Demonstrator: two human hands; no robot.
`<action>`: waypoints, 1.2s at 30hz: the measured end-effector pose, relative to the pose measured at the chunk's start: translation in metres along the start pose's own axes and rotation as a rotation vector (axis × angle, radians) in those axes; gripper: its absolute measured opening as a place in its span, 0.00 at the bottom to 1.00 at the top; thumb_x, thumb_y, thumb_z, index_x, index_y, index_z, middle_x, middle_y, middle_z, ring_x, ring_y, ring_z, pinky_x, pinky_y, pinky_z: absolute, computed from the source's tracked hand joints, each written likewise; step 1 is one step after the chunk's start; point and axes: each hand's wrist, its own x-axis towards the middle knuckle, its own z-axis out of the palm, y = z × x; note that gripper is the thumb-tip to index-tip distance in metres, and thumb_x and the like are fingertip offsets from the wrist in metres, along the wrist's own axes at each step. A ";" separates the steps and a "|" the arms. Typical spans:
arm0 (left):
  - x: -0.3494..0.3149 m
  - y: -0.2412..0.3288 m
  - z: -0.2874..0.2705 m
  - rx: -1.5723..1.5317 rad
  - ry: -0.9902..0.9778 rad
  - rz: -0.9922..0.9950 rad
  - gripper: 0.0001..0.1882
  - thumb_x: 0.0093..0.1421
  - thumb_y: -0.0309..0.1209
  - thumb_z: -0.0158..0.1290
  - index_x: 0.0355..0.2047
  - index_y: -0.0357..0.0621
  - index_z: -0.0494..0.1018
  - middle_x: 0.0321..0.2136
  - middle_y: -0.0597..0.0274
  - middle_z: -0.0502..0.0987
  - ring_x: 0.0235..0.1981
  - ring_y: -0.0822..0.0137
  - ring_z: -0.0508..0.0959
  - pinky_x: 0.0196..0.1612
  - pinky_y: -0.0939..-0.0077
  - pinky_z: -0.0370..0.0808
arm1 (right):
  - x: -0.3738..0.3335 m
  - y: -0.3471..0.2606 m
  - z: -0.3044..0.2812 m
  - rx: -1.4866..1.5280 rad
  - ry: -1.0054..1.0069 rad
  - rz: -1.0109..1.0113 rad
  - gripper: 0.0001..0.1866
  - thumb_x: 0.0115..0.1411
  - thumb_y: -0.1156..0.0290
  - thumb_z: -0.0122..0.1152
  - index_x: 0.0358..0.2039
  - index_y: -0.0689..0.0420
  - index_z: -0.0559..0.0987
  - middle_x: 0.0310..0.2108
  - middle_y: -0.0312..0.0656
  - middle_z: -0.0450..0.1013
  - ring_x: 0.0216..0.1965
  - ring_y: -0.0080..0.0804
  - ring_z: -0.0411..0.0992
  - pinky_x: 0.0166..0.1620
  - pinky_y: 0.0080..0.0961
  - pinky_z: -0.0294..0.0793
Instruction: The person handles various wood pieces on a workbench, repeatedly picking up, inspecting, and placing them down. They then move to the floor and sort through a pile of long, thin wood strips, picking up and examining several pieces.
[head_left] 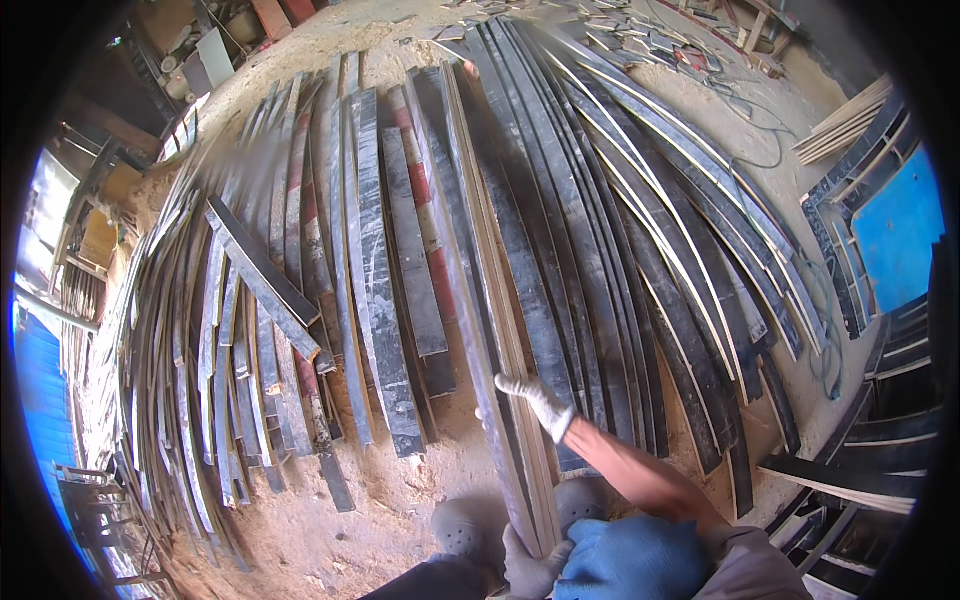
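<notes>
A bundle of long, narrow plywood strips (508, 430), edges up, runs from near my body toward the far side. Its near end sits in my left hand (535, 572), in a pale work glove, closed round the sides. Further up, my right hand (537, 402), in a white glove, grips the same bundle, thumb on top. A bit of white fingertip shows at the bundle's left side; the rest of the fingers are hidden. Dark-faced strips (600, 330) lie on the floor close to the right of the bundle, and a dark strip with red patches (432, 260) lies to its left.
Many loose strips (200, 350) cover the floor at left, with a short dark board (262, 275) lying across them. My grey clogs (460, 528) stand on the dusty floor. A hose (760, 160) curls at right, near a blue panel (900, 235) and stacked boards (850, 480).
</notes>
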 end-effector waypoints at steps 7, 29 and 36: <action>-0.017 -0.013 0.009 -0.217 -0.013 -0.001 0.50 0.45 0.30 0.76 0.64 0.39 0.59 0.50 0.54 0.77 0.50 0.62 0.80 0.52 0.65 0.80 | -0.018 0.020 0.005 0.204 0.085 -0.037 0.16 0.61 0.62 0.70 0.43 0.59 0.79 0.30 0.43 0.79 0.29 0.32 0.79 0.33 0.32 0.82; 0.044 -0.030 -0.076 -1.066 -0.546 -0.367 0.37 0.50 0.37 0.67 0.56 0.30 0.67 0.44 0.41 0.79 0.41 0.46 0.83 0.41 0.52 0.84 | -0.059 0.069 -0.014 -1.547 0.629 -0.173 0.44 0.56 0.46 0.70 0.60 0.68 0.64 0.39 0.56 0.75 0.36 0.45 0.78 0.36 0.36 0.80; 0.053 -0.042 -0.080 -1.195 -0.636 -0.383 0.39 0.51 0.39 0.66 0.58 0.32 0.65 0.47 0.40 0.76 0.46 0.44 0.80 0.44 0.47 0.82 | -0.021 0.093 -0.010 -1.385 0.647 -0.132 0.37 0.52 0.52 0.72 0.52 0.65 0.66 0.40 0.58 0.74 0.37 0.54 0.79 0.38 0.47 0.80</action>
